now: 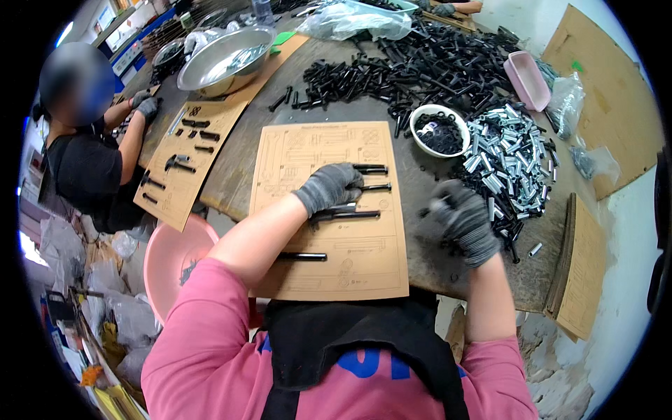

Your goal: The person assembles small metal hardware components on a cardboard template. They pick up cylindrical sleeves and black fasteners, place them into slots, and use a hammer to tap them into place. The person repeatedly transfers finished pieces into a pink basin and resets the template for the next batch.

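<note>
A brown printed cardboard sheet point(371, 273) lies before me. My left hand point(329, 189), in a grey glove, bends over it with fingers curled; what they grip is hidden. Black bolts point(369, 169) rest by its fingertips. Below the hand lies a longer black bolt point(350, 215), with a silver sleeve partly hidden beside it. Another black rod point(304, 257) lies lower on the sheet, near my forearm. Right of the sheet, above the dark table, is my gloved right hand point(462, 220). Motion smears its fingers, and small dark bits show near their tips.
A white bowl point(439, 149) of black rings stands beside piled silver sleeves point(504, 157). Black bolts point(420, 66) heap at the back, near a pink tray point(526, 80). At left, a person point(87, 140) works by another cardboard sheet point(185, 189). A metal basin point(227, 61) stands beyond.
</note>
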The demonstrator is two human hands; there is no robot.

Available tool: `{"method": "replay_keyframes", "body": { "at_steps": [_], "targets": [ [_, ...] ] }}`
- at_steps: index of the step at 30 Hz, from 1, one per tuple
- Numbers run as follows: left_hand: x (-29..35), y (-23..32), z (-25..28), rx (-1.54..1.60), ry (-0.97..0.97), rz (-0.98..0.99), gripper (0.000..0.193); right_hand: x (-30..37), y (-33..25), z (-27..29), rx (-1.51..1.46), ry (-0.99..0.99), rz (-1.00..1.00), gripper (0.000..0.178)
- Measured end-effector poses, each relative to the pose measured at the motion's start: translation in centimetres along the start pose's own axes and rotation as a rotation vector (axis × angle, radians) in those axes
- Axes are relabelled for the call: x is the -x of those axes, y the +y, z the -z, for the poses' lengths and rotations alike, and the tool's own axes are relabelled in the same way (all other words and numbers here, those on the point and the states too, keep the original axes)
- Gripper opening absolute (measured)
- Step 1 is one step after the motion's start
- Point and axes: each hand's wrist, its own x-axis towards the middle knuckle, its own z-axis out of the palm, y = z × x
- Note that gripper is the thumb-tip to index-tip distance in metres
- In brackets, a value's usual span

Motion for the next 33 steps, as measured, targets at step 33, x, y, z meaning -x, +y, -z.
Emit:
{"method": "replay_keyframes", "body": {
  "at_steps": [33],
  "targets": [
    [0.1,-0.7,-1.9,0.494,0.108,0.091,0.027,8.0,0.9,-6.2,0.328,0.042,0.292,0.019]
  ]
}}
